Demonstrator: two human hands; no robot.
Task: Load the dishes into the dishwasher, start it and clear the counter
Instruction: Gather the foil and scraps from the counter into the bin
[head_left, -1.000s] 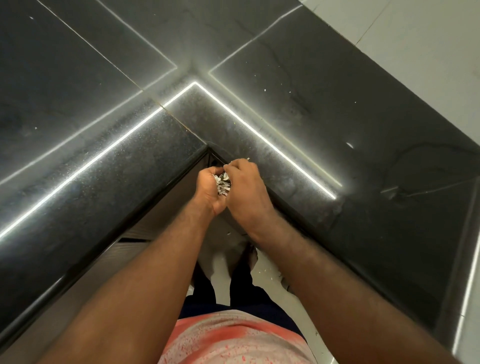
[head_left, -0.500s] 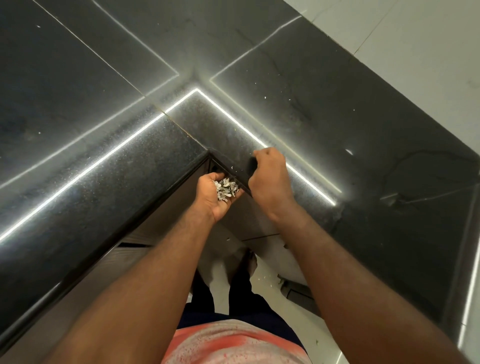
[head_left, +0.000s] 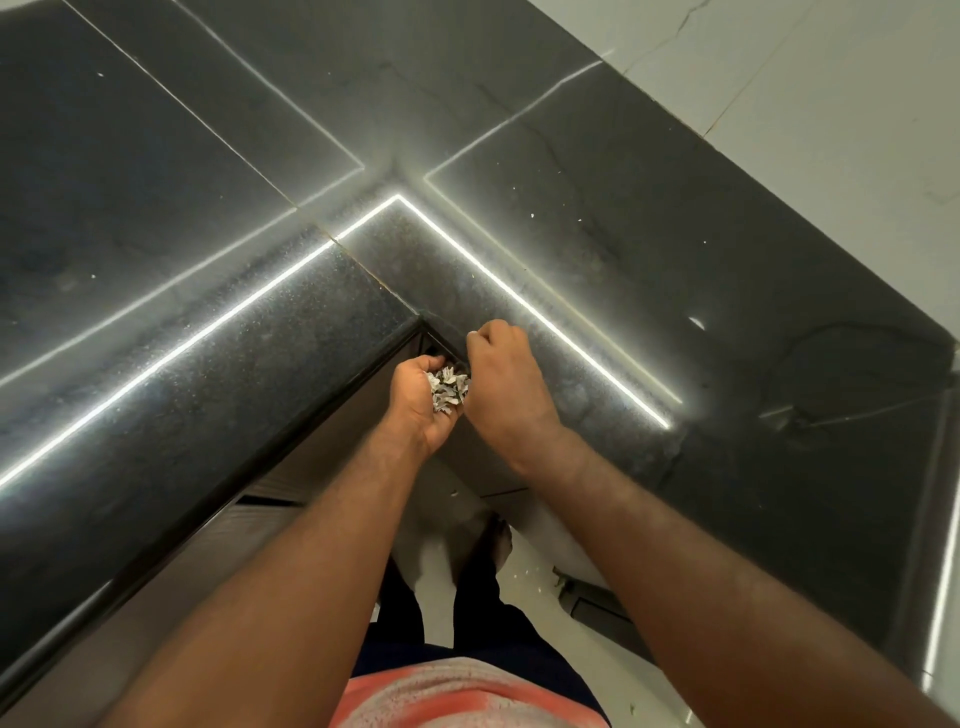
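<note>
Right hand (head_left: 501, 382) back beside scraps (head_left: 447, 387)

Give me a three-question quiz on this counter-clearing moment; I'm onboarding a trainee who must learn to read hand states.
1. True or false: the left hand is cupped below the counter edge with a pile of pale scraps in it.
2. Where is the right hand?
A. flat on the white wall
B. at the inner corner of the dark counter, beside the left hand
C. down at the floor
3. Fill in: small white specks lie on the dark ____ behind the counter's back edge.

Key: 1 true; 2 B; 3 backsplash.
</note>
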